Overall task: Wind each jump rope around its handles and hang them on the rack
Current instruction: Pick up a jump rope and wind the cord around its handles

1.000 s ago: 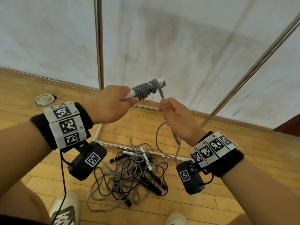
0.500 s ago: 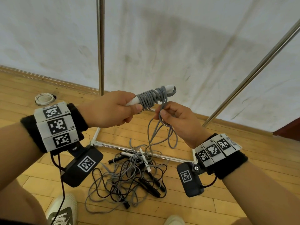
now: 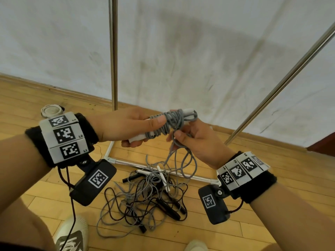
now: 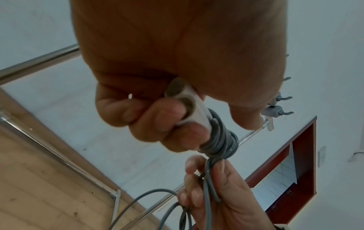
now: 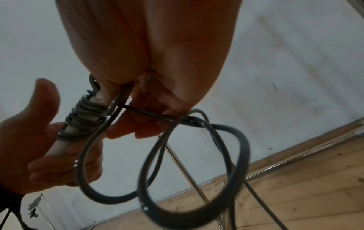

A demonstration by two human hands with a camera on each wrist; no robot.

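My left hand (image 3: pixel 134 127) grips two white handles (image 3: pixel 138 137) held side by side, with grey rope coils (image 3: pixel 167 122) wound round them. The handle ends (image 4: pixel 186 101) show between my curled fingers in the left wrist view. Just right of the coils, my right hand (image 3: pixel 188 140) pinches loose loops of the same grey rope (image 5: pixel 197 147) against the bundle. The slack trails down to the floor. Behind my hands stand the steel poles of the rack (image 3: pixel 113 51).
A tangle of grey and black jump ropes (image 3: pixel 145 200) with white and black handles lies on the wooden floor by the rack's base bar (image 3: pixel 163 170). A slanted rack pole (image 3: pixel 282 82) rises at right. My shoes (image 3: pixel 72 234) stand near the pile. Hooks (image 4: pixel 279 112) hang on the wall.
My right hand has carried the rope from beside the handles to under their tip and gathered loose loops. The left hand has tilted the handles and moved slightly right.
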